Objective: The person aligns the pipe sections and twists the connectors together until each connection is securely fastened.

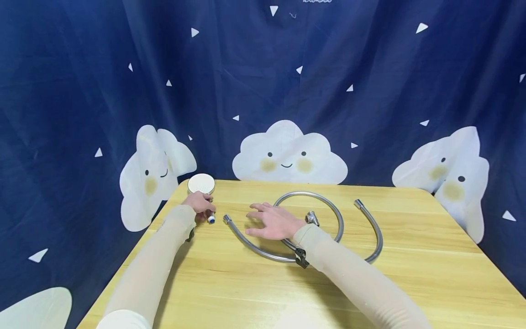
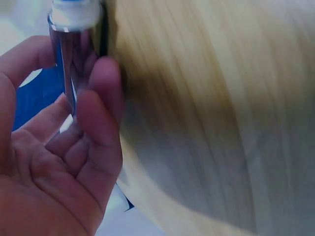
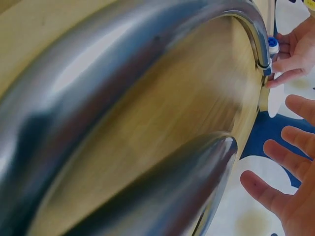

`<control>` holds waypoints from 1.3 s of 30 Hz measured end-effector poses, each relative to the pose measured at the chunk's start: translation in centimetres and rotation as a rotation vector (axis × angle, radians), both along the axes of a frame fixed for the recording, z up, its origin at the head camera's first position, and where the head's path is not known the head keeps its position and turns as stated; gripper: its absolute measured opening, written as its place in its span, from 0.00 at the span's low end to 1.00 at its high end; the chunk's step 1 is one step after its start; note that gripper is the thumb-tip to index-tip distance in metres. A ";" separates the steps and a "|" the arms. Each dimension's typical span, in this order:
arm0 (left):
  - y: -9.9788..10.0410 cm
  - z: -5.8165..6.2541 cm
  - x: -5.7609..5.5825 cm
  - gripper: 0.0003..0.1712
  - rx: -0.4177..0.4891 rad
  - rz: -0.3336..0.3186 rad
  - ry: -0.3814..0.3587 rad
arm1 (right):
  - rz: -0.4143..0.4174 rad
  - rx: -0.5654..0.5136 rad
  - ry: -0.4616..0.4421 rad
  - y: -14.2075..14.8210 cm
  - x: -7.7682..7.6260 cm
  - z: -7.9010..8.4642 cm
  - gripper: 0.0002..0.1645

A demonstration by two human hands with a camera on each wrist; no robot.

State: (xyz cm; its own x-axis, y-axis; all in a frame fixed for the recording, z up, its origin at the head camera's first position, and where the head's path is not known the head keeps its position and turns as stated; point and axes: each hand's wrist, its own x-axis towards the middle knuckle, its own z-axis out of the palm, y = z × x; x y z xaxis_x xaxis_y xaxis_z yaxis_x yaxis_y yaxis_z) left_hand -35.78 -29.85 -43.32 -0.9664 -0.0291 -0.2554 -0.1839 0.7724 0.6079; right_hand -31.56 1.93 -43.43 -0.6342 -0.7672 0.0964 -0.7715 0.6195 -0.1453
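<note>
At the table's far left, my left hand (image 1: 199, 204) grips the handle of a shower head (image 1: 201, 183) with a round white face. The left wrist view shows the fingers and thumb around the chrome handle (image 2: 74, 54), its white and blue threaded end sticking out. My right hand (image 1: 274, 222) hovers with spread fingers over a coiled metal shower hose (image 1: 263, 252) and holds nothing. One hose end, a chrome nut (image 1: 227, 219), lies between the two hands. Just beyond the right wrist is a small chrome fitting (image 1: 312, 218), partly hidden by the arm.
The hose's other end (image 1: 359, 204) lies to the right on the wooden table (image 1: 213, 292). Behind the table hangs a dark blue curtain (image 1: 263, 82) with white clouds and triangles, close to its back edge.
</note>
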 end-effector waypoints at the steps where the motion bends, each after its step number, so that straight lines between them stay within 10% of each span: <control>1: 0.0 0.0 -0.1 0.41 -0.011 -0.003 0.003 | -0.002 0.001 0.001 0.0 0.0 0.0 0.43; 19: -0.8 0.0 -0.6 0.39 -0.081 0.058 0.060 | -0.029 0.002 -0.037 0.2 0.2 0.4 0.42; 39: -1.7 -0.5 -1.4 0.36 0.288 0.063 -0.023 | -0.027 0.027 -0.060 -0.2 -0.2 -0.1 0.44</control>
State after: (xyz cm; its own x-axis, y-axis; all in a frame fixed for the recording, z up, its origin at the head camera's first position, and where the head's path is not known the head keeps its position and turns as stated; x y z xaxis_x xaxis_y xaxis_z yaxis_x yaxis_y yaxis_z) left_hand -37.13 -31.53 -43.86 -0.9588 -0.0118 -0.2839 -0.2424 0.5555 0.7954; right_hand -31.79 1.74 -43.49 -0.6586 -0.7516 0.0371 -0.7448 0.6441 -0.1741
